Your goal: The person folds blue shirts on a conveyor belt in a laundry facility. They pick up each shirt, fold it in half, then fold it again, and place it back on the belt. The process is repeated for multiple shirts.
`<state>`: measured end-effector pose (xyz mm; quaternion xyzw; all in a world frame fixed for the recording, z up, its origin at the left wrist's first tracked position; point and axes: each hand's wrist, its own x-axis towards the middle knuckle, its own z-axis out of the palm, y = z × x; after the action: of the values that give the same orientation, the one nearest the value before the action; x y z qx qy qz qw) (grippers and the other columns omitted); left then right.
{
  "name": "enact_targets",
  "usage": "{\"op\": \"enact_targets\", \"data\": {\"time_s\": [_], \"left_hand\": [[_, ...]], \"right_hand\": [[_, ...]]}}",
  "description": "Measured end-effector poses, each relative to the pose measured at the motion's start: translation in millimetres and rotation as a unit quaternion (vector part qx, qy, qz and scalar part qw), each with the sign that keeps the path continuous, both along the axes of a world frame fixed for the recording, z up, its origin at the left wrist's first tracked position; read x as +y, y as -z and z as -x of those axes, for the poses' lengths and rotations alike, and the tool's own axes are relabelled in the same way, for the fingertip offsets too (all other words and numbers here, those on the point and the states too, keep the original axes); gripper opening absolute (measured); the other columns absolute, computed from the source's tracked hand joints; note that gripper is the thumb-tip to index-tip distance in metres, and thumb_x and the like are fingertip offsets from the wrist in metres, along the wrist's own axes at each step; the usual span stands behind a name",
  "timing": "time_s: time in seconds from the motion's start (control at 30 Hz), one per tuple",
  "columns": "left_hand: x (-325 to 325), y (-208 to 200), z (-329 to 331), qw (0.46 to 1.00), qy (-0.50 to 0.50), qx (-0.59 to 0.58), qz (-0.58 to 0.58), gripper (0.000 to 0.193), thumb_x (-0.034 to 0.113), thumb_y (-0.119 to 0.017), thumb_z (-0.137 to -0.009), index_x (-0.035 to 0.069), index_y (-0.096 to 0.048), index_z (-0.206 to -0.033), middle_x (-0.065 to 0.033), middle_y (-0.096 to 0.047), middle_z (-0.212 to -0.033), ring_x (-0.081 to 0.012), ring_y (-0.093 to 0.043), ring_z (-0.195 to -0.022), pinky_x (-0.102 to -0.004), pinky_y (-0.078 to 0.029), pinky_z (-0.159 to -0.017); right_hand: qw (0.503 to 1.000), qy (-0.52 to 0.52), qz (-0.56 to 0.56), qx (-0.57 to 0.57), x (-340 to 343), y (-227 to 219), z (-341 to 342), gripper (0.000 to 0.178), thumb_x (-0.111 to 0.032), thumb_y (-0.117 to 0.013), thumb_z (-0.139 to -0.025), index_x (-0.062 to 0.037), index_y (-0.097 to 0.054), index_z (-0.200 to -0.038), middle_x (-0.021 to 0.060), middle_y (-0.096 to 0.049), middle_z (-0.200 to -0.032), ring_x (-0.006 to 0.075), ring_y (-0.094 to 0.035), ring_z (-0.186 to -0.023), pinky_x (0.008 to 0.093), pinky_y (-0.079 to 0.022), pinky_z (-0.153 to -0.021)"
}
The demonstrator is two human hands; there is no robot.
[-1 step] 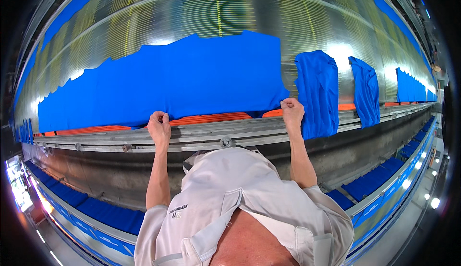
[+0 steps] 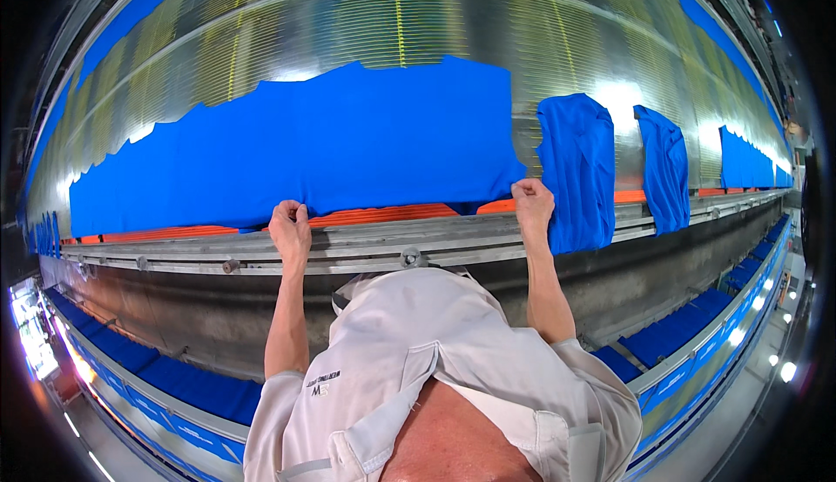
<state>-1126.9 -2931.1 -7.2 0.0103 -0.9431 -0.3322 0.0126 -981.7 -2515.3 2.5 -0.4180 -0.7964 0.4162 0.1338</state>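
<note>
A bright blue fabric panel [image 2: 401, 134], cut like a garment piece, lies flat on the long table with its stepped edge away from me. My left hand [image 2: 290, 228] is closed in a pinch at the near edge of the cloth, left of my body. At the panel's near right corner, my right hand [image 2: 533, 205] pinches the fabric between thumb and fingers. Just right of that hand, a loosely folded blue cloth piece [image 2: 576, 168] hangs over the table's near edge. The fingertips hide the exact grip points.
A second rumpled blue piece [image 2: 665, 168] drapes farther right. Red-orange strips [image 2: 383, 215] show along the near edge, beside a metal rail [image 2: 374, 260] with bolts. Yellow lines mark the glossy tabletop [image 2: 488, 25]. Behind me stands another table with dark blue cloth [image 2: 209, 390].
</note>
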Motion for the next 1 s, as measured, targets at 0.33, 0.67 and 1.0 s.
{"op": "enact_targets", "data": {"time_s": [0.33,0.67,1.0], "left_hand": [[8.0,-30.2,7.0,0.864,-0.124,-0.186,-0.452,0.011,0.018,-0.055,-0.095,0.009,-0.049,-0.093,-0.0012,-0.054,-0.074,-0.0141,-0.061,-0.057,-0.0234,-0.043,-0.045],[-12.5,-15.5,8.4,0.891,-0.14,-0.258,-0.346,0.015,0.021,-0.058,-0.093,0.008,-0.051,-0.095,-0.0024,-0.054,-0.067,-0.0136,-0.058,-0.05,-0.0231,-0.042,-0.041],[-11.4,-27.8,14.6,0.916,-0.126,-0.249,-0.288,0.018,0.018,-0.059,-0.091,0.003,-0.051,-0.097,-0.0038,-0.055,-0.065,-0.0126,-0.056,-0.047,-0.0243,-0.042,-0.039]], "right_hand": [[0.969,-0.04,-0.186,-0.157,-7.1,-5.4,2.3,0.023,-0.018,-0.071,-0.08,0.0004,-0.057,-0.082,0.0167,-0.061,-0.084,0.0344,-0.06,-0.08,0.0451,-0.046,-0.072],[0.902,0.028,0.369,0.224,12.2,-14.1,13.4,0.015,-0.01,-0.067,-0.084,-0.0081,-0.055,-0.075,-0.0026,-0.051,-0.069,0.0074,-0.048,-0.063,0.0224,-0.039,-0.057],[0.96,0.003,0.236,0.148,27.2,-2.2,-8.6,0.024,-0.006,-0.066,-0.084,-0.0014,-0.057,-0.106,-0.0005,-0.057,-0.081,0.0058,-0.049,-0.073,0.0204,-0.039,-0.067]]}}
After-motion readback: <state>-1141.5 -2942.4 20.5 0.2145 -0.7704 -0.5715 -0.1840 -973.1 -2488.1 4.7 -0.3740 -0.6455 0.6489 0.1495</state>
